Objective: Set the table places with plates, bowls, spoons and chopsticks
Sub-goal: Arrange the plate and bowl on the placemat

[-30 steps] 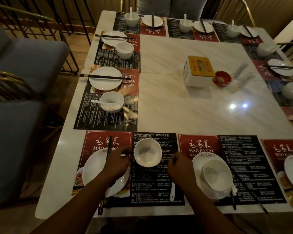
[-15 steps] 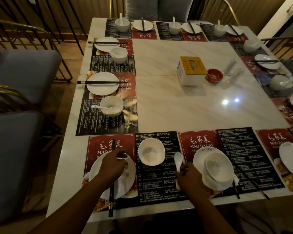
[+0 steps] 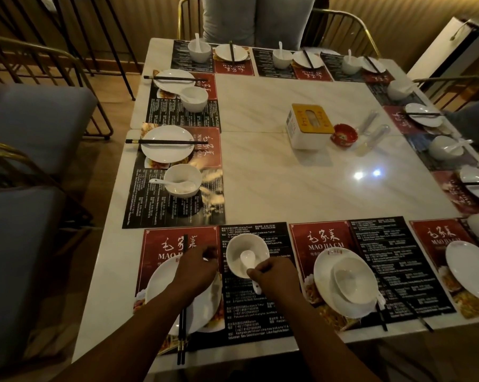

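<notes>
The right hand [image 3: 274, 277] is at the near edge of the table [image 3: 288, 183], just beside the bowl [image 3: 232, 252] on its near right side. Its fingers are curled and pinch the handle of the spoon [image 3: 246, 259]. The scoop of the spoon lies inside the bowl, close to the middle. The handle goes over the near rim and under the fingers, and its end shows again below the hand, over the mat [image 3: 254, 312].

The spoon is white and short, with a deep rounded scoop. The bowl is also white, small and round, and it stands upright on the black half of the mat.

The left hand [image 3: 195, 271] is to the left of the bowl, above the plate [image 3: 205, 307]. It covers the far part of the plate and the middle of the chopsticks [image 3: 182, 332]. Its fingers are bent toward the bowl, but I cannot tell if they grip the chopsticks or only rest on them.

The chopsticks are black and lie together, across the plate from the far side to the near side. Their near ends pass the edge of the table. The plate is white, round and flat, and it lies on the red half of the same mat.
</notes>
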### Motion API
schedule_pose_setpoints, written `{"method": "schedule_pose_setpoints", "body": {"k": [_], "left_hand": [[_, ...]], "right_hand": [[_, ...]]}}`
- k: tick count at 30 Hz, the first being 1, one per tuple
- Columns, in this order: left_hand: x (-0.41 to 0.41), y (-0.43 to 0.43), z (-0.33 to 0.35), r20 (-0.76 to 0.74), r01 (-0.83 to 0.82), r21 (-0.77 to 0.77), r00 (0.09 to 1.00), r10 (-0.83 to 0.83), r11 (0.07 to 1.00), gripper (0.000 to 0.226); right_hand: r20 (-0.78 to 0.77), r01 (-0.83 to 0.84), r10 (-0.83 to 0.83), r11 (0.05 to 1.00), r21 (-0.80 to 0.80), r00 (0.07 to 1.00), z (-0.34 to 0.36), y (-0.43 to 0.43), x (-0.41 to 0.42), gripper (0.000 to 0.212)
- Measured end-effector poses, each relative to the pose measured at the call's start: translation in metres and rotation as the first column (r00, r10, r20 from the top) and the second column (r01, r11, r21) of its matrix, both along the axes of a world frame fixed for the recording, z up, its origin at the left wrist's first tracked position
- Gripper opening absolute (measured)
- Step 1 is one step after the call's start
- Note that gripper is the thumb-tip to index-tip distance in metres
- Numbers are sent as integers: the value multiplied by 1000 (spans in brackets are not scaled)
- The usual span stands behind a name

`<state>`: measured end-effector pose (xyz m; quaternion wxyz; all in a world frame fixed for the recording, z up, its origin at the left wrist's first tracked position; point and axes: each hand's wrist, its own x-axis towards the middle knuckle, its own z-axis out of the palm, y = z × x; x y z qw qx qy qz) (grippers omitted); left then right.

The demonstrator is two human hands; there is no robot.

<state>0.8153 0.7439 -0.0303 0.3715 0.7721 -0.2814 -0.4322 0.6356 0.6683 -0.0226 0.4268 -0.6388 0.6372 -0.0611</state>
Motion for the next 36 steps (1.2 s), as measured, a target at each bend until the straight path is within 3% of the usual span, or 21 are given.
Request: {"method": "schedule_pose_setpoints", "body": {"k": [12, 20, 36], "left_hand": [[1, -4, -4, 40, 3, -2, 999, -3, 1000, 39], [-3, -8, -12, -26, -15, 38, 1000, 16, 999, 33], [-14, -14, -19, -98, -50, 52, 994, 55, 997, 37]], "right_hand": [[-107, 23, -28, 999, -48, 994, -14, -4, 1, 45], [-154, -58, 45, 995, -83, 987, -19, -16, -3, 51], [-53, -44, 43, 999, -1, 998, -23, -17, -10, 47]]}}
